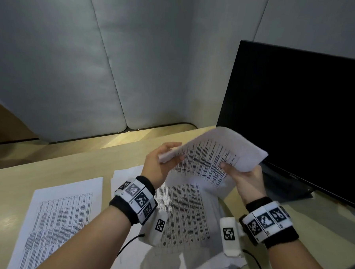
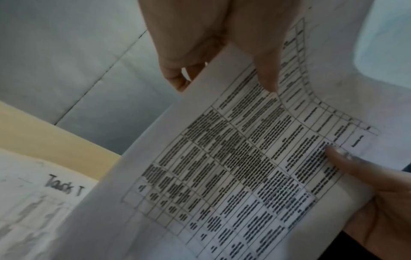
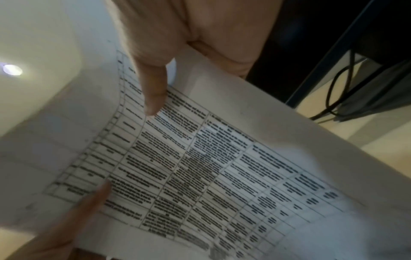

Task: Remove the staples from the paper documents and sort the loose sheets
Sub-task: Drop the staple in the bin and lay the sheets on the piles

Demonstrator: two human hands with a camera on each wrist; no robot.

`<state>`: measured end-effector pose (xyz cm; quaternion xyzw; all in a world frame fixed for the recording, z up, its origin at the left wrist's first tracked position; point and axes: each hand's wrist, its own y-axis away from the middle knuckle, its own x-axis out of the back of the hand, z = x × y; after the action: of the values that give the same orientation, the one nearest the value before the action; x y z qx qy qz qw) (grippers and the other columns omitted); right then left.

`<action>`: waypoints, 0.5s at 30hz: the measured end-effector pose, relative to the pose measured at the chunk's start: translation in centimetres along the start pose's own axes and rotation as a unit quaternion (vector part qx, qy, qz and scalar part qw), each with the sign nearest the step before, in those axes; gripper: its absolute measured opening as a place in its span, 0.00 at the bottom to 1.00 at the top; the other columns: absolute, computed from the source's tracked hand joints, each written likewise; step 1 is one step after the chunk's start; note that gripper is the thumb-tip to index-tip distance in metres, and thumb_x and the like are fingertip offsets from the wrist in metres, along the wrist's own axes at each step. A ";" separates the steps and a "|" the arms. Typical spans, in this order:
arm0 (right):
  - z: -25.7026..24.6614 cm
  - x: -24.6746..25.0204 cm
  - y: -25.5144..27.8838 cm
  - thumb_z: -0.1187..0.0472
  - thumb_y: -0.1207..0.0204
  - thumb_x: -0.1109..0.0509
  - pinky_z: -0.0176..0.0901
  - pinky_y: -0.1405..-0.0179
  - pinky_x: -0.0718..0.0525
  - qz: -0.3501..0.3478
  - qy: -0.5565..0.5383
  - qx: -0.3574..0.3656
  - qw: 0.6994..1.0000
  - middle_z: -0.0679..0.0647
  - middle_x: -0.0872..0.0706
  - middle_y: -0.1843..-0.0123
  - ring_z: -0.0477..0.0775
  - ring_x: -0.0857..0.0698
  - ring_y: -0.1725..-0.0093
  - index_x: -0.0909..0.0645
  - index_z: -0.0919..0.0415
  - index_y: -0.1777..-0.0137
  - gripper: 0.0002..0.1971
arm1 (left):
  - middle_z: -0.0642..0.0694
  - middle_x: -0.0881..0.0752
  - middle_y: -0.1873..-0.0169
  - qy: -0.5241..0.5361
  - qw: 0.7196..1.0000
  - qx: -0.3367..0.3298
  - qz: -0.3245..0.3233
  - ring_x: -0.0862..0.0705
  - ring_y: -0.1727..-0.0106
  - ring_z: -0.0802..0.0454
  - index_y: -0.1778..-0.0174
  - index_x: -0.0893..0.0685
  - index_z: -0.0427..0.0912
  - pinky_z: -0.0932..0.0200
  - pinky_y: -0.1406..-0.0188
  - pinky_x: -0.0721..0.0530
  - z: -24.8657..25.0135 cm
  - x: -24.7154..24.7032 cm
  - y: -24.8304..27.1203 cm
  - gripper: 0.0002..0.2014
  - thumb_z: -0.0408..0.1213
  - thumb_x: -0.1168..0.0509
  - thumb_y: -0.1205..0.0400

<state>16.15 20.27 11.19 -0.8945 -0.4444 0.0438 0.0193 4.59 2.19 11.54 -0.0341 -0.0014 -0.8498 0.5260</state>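
A printed document (image 1: pixel 210 156) with a table of text is lifted above the desk, its top pages curling away toward the monitor. My left hand (image 1: pixel 171 154) pinches its left edge, thumb (image 2: pixel 266 73) on the printed face and fingers (image 2: pixel 175 79) behind. My right hand (image 1: pixel 230 168) grips the lower right side, thumb (image 3: pixel 153 95) lying on the page. No staple shows in any view. A single loose sheet (image 1: pixel 61 216) lies flat at the left. A pile of printed sheets (image 1: pixel 182 212) lies under my wrists.
A black monitor (image 1: pixel 296 120) stands at the right, close behind the lifted pages, with cables (image 3: pixel 338 98) by its base. Grey padded partitions (image 1: pixel 73 67) wall in the back of the wooden desk (image 1: pixel 89 156). A sheet with handwriting (image 2: pixel 64 184) lies below.
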 end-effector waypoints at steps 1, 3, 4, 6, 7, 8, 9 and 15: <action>-0.3 0.0 -0.1 0.73 0.33 0.24 0.29 0.59 0.16 0.004 0.002 0.006 1.000 0.46 0.09 0.57 0.38 0.12 0.55 0.16 0.54 0.53 0.14 | 0.43 0.12 0.54 0.009 1.000 -0.004 0.010 0.14 0.48 0.43 0.51 0.17 0.48 0.46 0.49 0.14 0.4 -0.1 -0.1 0.10 0.33 0.29 0.26; -1.5 0.1 -0.2 0.73 0.32 0.25 0.30 0.59 0.15 0.004 0.001 0.026 1.000 0.41 0.09 0.62 0.37 0.12 0.58 0.16 0.53 0.57 0.13 | 0.43 0.11 0.55 0.036 0.998 -0.025 0.034 0.13 0.50 0.44 0.54 0.16 0.48 0.46 0.53 0.13 1.4 -0.1 0.1 0.07 0.33 0.29 0.26; -1.9 0.3 -0.1 0.74 0.32 0.25 0.30 0.60 0.15 0.003 -0.006 0.043 0.999 0.39 0.09 0.63 0.37 0.12 0.59 0.16 0.54 0.59 0.13 | 0.47 0.11 0.58 0.054 0.997 -0.041 0.044 0.13 0.53 0.49 0.57 0.16 0.48 0.50 0.55 0.12 1.8 0.1 0.2 0.07 0.31 0.29 0.26; -2.3 0.6 0.3 0.70 0.36 0.24 0.30 0.60 0.15 0.012 -0.027 0.058 0.998 0.40 0.09 0.63 0.39 0.12 0.60 0.13 0.53 0.62 0.10 | 0.55 0.10 0.65 0.086 0.993 -0.058 0.055 0.13 0.60 0.58 0.60 0.16 0.48 0.59 0.62 0.12 2.3 0.1 0.6 0.07 0.30 0.29 0.27; -2.2 0.7 0.5 0.66 0.38 0.23 0.31 0.60 0.15 0.017 -0.033 0.047 0.998 0.42 0.09 0.63 0.40 0.11 0.59 0.13 0.53 0.62 0.08 | 0.56 0.10 0.67 0.094 0.992 -0.055 0.060 0.13 0.62 0.60 0.60 0.16 0.47 0.63 0.64 0.13 2.2 0.1 0.8 0.06 0.33 0.29 0.29; -1.7 0.8 0.6 0.63 0.40 0.23 0.33 0.58 0.14 0.025 -0.034 0.030 0.999 0.42 0.09 0.62 0.42 0.11 0.58 0.13 0.53 0.60 0.08 | 0.55 0.10 0.67 0.096 0.992 -0.045 0.064 0.13 0.62 0.59 0.60 0.16 0.46 0.64 0.65 0.14 2.0 0.0 1.0 0.06 0.38 0.29 0.32; -1.2 0.7 0.8 0.63 0.40 0.22 0.34 0.55 0.13 0.027 -0.018 0.012 0.999 0.43 0.09 0.61 0.42 0.11 0.56 0.13 0.54 0.57 0.11 | 0.53 0.10 0.65 0.091 0.993 -0.030 0.065 0.13 0.60 0.57 0.59 0.16 0.45 0.65 0.66 0.15 1.5 -0.2 1.2 0.10 0.42 0.29 0.34; -0.7 0.2 1.3 0.73 0.32 0.26 0.25 0.59 0.17 0.000 0.014 0.001 1.000 0.36 0.10 0.59 0.35 0.12 0.55 0.17 0.52 0.52 0.15 | 0.52 0.12 0.55 0.029 0.998 0.020 0.046 0.14 0.52 0.57 0.53 0.16 0.50 0.68 0.61 0.15 0.0 -1.1 1.0 0.08 0.38 0.28 0.27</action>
<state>17.40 19.67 11.74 -0.8951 -0.4438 0.0323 0.0266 5.96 2.71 11.39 0.0009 -0.0011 -0.8249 0.5653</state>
